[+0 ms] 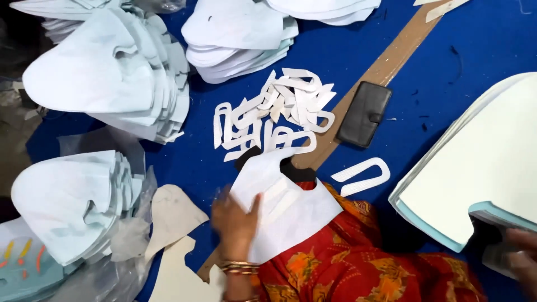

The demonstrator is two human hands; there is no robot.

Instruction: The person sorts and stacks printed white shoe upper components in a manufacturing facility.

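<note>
the left hand (235,221) lies flat on a white cut piece (282,204) that rests across the lap, on the orange patterned cloth (358,263); its fingers are spread and pressing the sheet, not pinching it, though the hand is blurred. the right hand (523,251) shows only at the lower right edge, its fingers curled on the notched corner of a thick stack of white pieces with a pale blue edge (481,173); how tightly they close i cannot tell. the step in hand looks like handling one piece from a stack, holding it down on the lap. just beyond it a heap of small white slot-shaped offcuts (274,114) lies on the blue surface (458,50), with one loose offcut (362,175) to the right, near a dark wallet-like case (364,113) on a long brown strip (386,67). more white stacks (106,72) sit to the left and above. a next move would call for a steady hold on the sheet's edge so it does not slide off the lap.
</note>
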